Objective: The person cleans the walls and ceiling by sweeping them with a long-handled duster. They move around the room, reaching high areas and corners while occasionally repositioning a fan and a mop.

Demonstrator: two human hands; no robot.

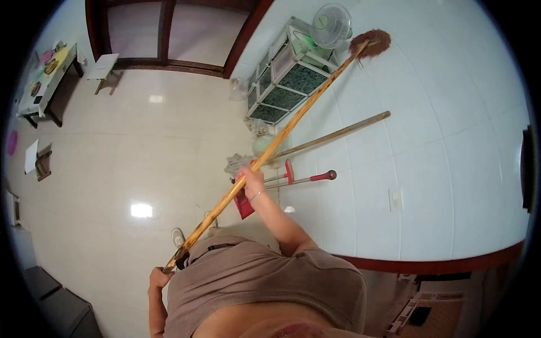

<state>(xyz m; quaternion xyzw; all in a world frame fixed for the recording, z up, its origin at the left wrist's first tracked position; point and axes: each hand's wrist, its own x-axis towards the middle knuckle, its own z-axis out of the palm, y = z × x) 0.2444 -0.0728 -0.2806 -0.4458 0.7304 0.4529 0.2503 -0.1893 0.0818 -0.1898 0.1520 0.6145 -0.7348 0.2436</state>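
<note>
I hold a long wooden pole point(293, 118) slanted up toward the white tiled wall point(439, 141). Its brown fluffy duster head point(372, 42) rests against the wall near the top. My right hand point(251, 181) is shut around the pole near its middle, with a ring on one finger. My left hand point(159, 276) grips the pole's lower end beside my waist. My brown shirt fills the bottom of the view.
A glass-fronted cabinet point(282, 84) with a white fan point(332, 25) on it stands by the wall. A second wooden stick point(338, 134), a red-handled tool point(310, 178) and a red dustpan point(243, 205) lean below. A table point(45, 73) and stool point(104, 67) stand far left.
</note>
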